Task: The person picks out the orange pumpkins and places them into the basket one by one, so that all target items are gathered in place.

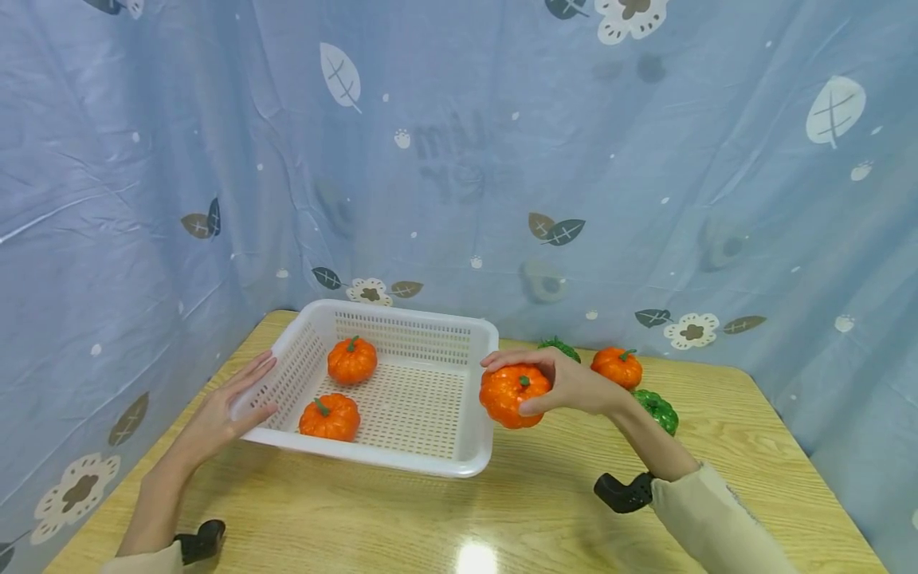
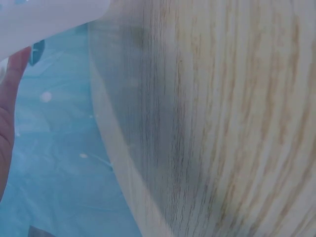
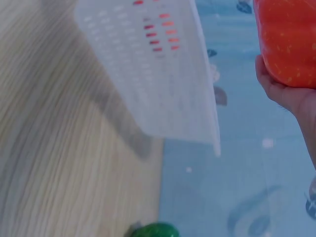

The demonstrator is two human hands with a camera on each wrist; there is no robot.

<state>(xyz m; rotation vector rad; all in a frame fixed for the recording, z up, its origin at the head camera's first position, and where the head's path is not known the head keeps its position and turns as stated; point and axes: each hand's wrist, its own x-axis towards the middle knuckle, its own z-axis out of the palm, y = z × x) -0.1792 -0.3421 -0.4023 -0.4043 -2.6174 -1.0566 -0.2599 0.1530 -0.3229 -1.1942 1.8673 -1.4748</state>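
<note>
My right hand (image 1: 584,384) holds an orange toy pumpkin (image 1: 511,399) with a green stem, fingers over its top and thumb on its near side. The pumpkin is just outside the right rim of a white plastic basket (image 1: 380,461); in the right wrist view, this pumpkin (image 3: 289,42) is raised beside the basket wall (image 3: 163,94). At the basket's left end, my left hand (image 1: 222,410) rests along the rim, its fingers extended and thumb spread toward the near corner. Inside the basket sit two orange pumpkins, one toward the back (image 1: 352,361) and another near the front (image 1: 330,418).
Right of the basket, behind my right forearm, another orange pumpkin (image 1: 617,367) lies on the wooden table (image 1: 344,510). A green pumpkin (image 1: 656,410) and a partly hidden green one (image 1: 561,349) lie near it. A blue patterned curtain (image 1: 459,159) hangs behind the table.
</note>
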